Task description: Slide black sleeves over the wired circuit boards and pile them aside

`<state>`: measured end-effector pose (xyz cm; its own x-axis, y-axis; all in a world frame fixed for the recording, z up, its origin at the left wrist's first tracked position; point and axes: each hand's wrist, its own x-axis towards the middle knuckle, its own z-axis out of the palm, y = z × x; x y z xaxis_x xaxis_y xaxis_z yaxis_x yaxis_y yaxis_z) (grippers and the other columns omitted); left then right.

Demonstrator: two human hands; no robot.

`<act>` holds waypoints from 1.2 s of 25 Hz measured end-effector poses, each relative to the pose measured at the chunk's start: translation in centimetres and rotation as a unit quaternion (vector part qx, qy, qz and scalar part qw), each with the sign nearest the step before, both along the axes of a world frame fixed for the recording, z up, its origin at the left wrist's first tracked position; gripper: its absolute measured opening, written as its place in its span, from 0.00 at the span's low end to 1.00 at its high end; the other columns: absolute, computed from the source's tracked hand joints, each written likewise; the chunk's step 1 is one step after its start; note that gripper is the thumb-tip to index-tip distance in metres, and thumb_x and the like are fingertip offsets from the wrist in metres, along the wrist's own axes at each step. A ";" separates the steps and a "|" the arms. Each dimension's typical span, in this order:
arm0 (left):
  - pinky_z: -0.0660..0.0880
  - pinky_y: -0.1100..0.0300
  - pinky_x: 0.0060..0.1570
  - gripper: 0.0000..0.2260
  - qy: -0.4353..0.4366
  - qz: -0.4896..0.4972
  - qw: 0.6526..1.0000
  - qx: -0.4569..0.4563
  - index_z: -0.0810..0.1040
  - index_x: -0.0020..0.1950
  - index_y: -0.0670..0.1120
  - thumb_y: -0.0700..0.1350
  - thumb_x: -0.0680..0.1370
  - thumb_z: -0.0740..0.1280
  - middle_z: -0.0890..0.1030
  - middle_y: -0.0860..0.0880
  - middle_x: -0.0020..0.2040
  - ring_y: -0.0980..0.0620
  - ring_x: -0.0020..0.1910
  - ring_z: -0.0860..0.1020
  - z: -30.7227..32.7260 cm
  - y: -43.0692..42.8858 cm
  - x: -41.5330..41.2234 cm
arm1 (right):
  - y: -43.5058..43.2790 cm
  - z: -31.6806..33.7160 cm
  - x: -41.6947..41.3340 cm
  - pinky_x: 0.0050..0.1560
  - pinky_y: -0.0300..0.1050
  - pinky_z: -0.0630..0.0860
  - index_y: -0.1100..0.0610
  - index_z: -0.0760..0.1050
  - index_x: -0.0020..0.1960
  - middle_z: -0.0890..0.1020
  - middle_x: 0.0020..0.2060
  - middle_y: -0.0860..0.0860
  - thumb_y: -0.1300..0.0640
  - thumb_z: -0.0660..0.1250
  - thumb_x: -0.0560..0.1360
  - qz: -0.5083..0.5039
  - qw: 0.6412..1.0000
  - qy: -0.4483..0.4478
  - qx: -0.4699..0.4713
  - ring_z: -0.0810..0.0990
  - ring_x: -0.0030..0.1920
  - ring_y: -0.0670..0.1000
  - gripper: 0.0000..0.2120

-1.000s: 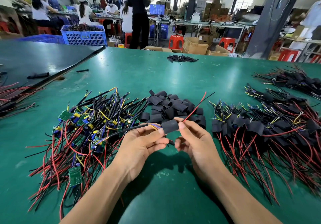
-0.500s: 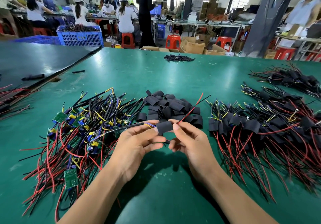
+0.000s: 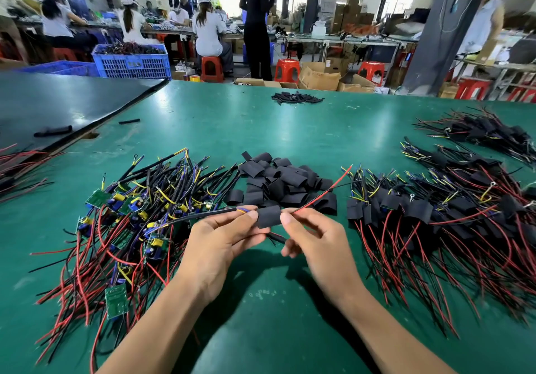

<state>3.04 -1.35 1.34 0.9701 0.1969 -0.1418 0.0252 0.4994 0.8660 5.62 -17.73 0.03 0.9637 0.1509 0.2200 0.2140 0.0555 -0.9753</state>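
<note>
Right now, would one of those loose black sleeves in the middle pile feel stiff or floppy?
Probably light and bendy: the piled sleeves lie flattened and creased. Being flat, they likely won't roll.

I can read no text anywhere from here. The green circuit board (image 3: 116,301) at seven o'clock on the worktop (image 3: 290,130) carries faint white print, too small for me to make out. The blue crate (image 3: 132,61) at eleven o'clock has pale marks on its wall, and a cardboard box (image 3: 319,76) at twelve o'clock bears a dark scrawl. Both are illegible.
</note>
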 end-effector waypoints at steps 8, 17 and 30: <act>0.81 0.60 0.37 0.11 -0.005 -0.021 1.000 0.011 0.85 0.47 0.38 0.40 0.67 0.74 0.84 0.37 0.44 0.45 0.38 0.83 0.0 0.1 0.0 | 0.4 0.6 0.0 0.30 0.43 0.75 0.59 0.77 0.53 0.81 0.32 0.50 0.58 0.73 0.75 0.012 0.992 0.105 0.062 0.77 0.27 0.52 0.10; 0.64 0.63 0.30 0.17 -0.013 -0.057 0.994 0.095 0.83 0.50 0.38 0.51 0.71 0.72 0.80 0.47 0.41 0.53 0.29 0.70 0.6 -0.1 -0.5 | 0.9 2.2 -0.8 0.25 0.39 0.70 0.57 0.82 0.40 0.81 0.32 0.55 0.49 0.71 0.70 0.163 0.936 0.274 0.147 0.72 0.24 0.48 0.11; 0.68 0.68 0.29 0.06 -0.025 -0.025 0.925 0.379 0.85 0.43 0.47 0.41 0.78 0.69 0.82 0.54 0.33 0.58 0.26 0.72 -0.9 -1.2 -0.7 | -1.7 1.7 1.2 0.24 0.35 0.69 0.55 0.73 0.45 0.85 0.36 0.53 0.40 0.56 0.82 -0.151 0.883 0.241 0.374 0.71 0.21 0.48 0.20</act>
